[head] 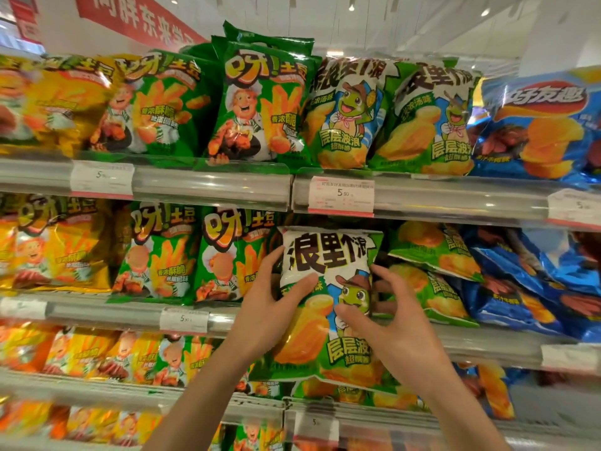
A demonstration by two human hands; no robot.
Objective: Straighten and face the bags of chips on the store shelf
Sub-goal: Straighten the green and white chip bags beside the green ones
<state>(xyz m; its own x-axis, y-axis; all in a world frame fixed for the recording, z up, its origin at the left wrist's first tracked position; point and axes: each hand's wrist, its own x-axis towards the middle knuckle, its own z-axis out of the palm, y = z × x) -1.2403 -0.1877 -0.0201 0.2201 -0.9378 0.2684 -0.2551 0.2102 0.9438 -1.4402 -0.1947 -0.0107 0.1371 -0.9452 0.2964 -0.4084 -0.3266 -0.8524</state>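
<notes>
A green and white chip bag with a frog cartoon stands upright in front of the second shelf, its printed face toward me. My left hand grips its left edge, thumb across the front. My right hand holds its right side, thumb on the front and fingers curled round the edge. Right of it, two bags of the same kind lie tilted on their sides, one above the other. On the top shelf, two matching frog bags stand upright.
Green fry bags stand left of the held bag, yellow ones farther left. Blue bags lie slumped at the right. Price tags sit on the clear shelf rails. Lower shelves carry more bags.
</notes>
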